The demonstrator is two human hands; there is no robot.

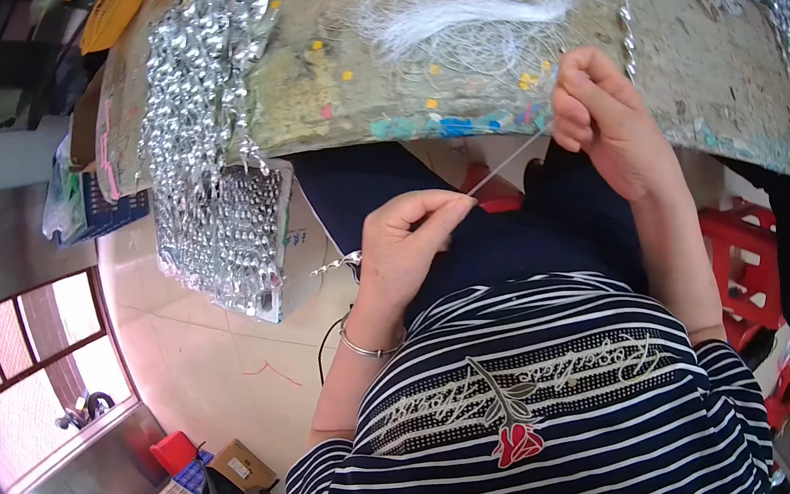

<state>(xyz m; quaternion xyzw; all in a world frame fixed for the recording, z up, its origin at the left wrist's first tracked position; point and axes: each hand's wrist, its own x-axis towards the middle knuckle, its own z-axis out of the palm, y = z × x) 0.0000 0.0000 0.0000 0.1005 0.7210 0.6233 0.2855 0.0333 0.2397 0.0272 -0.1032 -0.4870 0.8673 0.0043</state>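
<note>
Head camera looks down on a person in a navy and white striped top seated at a worn, paint-flecked worktable (356, 90). A thin pale strand (505, 167), which may be a wire or a stiff thread since it is too fine to tell, runs taut on a slant between the two hands. Its lower end sits in the left hand (406, 244), pinched between the thumb and the forefinger, with the other fingers curled in below; a silver bangle (366, 346) circles that wrist, and a small twisted silver piece (337, 262) shows just beside the heel of the hand, though whether the hand grips it is unclear. The upper end of the strand goes into the right hand (605, 120), which is raised at the near edge of the table, its fingers folded tightly round the strand. So the strand lies up and to the right of the left hand and down and to the left of the right one, over the person's dark lap. Behind the right hand a loose bundle of white fibres (468, 15) lies on the table. To the left a glittering heap of silver chain garlands (200, 88) drapes over the table edge and hangs toward the floor. Red plastic stools (746, 261) stand at the right.
</note>
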